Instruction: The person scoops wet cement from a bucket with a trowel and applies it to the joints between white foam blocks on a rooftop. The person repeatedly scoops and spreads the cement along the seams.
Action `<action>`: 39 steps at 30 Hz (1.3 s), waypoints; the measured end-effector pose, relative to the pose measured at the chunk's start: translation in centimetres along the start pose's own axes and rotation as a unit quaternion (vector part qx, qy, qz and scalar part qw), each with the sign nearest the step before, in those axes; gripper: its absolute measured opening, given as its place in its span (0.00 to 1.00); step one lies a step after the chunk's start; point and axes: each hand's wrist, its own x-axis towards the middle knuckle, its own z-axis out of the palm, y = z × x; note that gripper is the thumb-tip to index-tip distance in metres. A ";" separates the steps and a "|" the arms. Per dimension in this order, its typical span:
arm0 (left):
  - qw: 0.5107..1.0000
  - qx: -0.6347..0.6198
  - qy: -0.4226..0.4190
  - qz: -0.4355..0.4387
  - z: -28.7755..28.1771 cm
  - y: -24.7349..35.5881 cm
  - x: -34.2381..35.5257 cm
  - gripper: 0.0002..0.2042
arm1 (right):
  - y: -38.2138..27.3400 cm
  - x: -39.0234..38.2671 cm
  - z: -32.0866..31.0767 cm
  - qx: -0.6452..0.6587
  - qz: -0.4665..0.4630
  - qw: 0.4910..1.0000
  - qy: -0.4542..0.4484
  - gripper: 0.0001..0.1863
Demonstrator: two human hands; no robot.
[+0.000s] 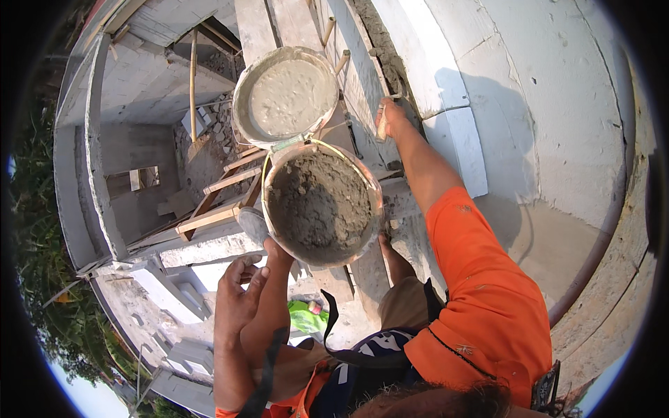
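My right hand (pixel 391 120) is closed around the pale handle of a trowel (pixel 381 130), beside the mortar-filled gap (pixel 390 59) between a board and the white blocks. Most of the trowel's blade is hidden. My left hand (pixel 240 289) hangs with loosely bent fingers, apart and holding nothing, just left of the nearer bucket (pixel 376 209). That bucket holds thick, lumpy grey mortar (pixel 320 198). Touching it on the far side, a second bucket (pixel 240 104) is filled with smoother, wetter pale mix (pixel 293 96).
White block wall (pixel 502 104) runs along the right. Wooden planks (pixel 258 28) lie under the buckets. To the left, a wooden ladder (pixel 226 184) leans at a drop into a roofless room with rubble (pixel 219 132). A green plastic bag (pixel 306 317) lies near my legs.
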 end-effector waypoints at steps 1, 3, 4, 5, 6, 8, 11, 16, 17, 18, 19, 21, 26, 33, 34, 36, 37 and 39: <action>1.000 0.002 -0.002 -0.003 0.0 0.0 0.0 0.17 | -0.2 0.4 -0.2 0.004 0.007 1.000 -0.004 0.16; 1.000 0.009 -0.011 -0.009 0.0 -0.1 0.2 0.17 | -0.6 0.4 -0.7 0.012 0.020 1.000 -0.012 0.15; 1.000 0.012 -0.015 -0.013 0.0 -0.1 0.3 0.16 | -0.7 0.1 -0.8 0.022 0.015 1.000 -0.003 0.15; 1.000 0.004 -0.010 -0.015 0.0 0.1 0.2 0.16 | -1.1 -1.2 -0.4 0.028 0.010 1.000 0.003 0.15; 1.000 -0.003 -0.006 -0.016 0.0 0.4 0.3 0.16 | -1.1 -2.7 -0.1 0.035 0.006 0.999 0.009 0.14; 1.000 -0.019 -0.002 -0.013 -0.3 1.6 0.4 0.15 | -0.9 -4.0 -2.8 0.026 -0.007 1.000 -0.011 0.14; 1.000 -0.021 0.000 -0.002 -0.5 1.9 -0.1 0.16 | 0.5 -7.6 -4.3 -0.038 -0.044 0.998 -0.007 0.15; 1.000 -0.017 -0.014 0.004 -0.3 1.4 -0.1 0.17 | 2.5 -8.0 -5.8 -0.115 -0.055 0.992 -0.024 0.19; 1.000 -0.012 -0.020 0.002 -0.4 1.4 -0.1 0.17 | 2.4 -6.9 -5.3 -0.137 -0.053 0.989 -0.016 0.19; 1.000 -0.018 -0.020 0.004 -0.2 1.4 0.0 0.17 | 1.8 -5.3 -4.3 -0.157 -0.052 0.986 -0.007 0.20; 0.999 -0.024 -0.020 0.005 0.1 1.5 0.0 0.17 | 1.2 -3.7 -3.4 -0.177 -0.050 0.983 0.001 0.20; 1.000 -0.022 -0.018 0.006 0.3 1.5 -0.2 0.17 | -0.7 -1.7 -1.4 -0.155 -0.037 0.987 0.032 0.20; 1.000 0.009 -0.025 0.015 0.4 1.5 -0.1 0.17 | -3.5 -0.8 -0.1 -0.138 -0.055 0.989 0.016 0.19; 0.999 -0.001 0.000 0.042 0.4 2.3 -0.5 0.15 | -4.4 -5.4 2.3 -0.036 -0.076 0.996 -0.002 0.19; 0.999 0.014 -0.006 0.045 0.2 2.6 -0.4 0.15 | -4.5 -6.0 2.5 -0.009 -0.079 0.997 -0.007 0.19; 0.998 0.026 -0.013 0.058 0.0 2.5 0.0 0.15 | -4.5 -6.9 2.3 0.022 -0.078 0.997 -0.018 0.19; 0.998 0.020 -0.013 0.066 0.2 2.0 0.3 0.15 | -4.7 -7.3 1.5 0.023 -0.074 0.997 -0.023 0.19; 0.997 0.023 -0.012 0.068 0.3 1.2 1.0 0.17 | -4.8 -9.1 0.3 -0.007 -0.086 0.996 -0.017 0.18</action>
